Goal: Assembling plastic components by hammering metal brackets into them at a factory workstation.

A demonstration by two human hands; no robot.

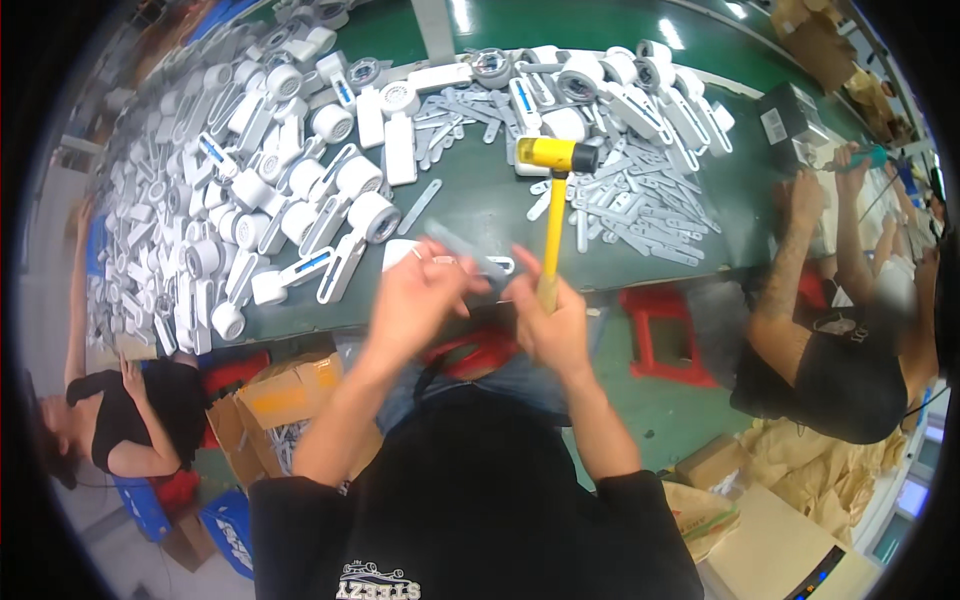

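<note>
Our green table has round-headed white plastic parts left, maybe some done, and flat grey strips right, likely unused. Our right hand squeezes a yellow-and-black hammer; we can't tell whether our blurry left hand pinches anything.

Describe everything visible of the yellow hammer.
The hammer has a slim yellow handle and a barrel-shaped head: a see-through yellowish face on the picture's left, a yellow middle, a black face on the right, and a black collar below. It looks like plastic or rubber. The right hand grips the handle low, head up and crosswise, handle nearly upright in the picture. In view, the head overlaps the green table; only that hand visibly touches it.
</note>
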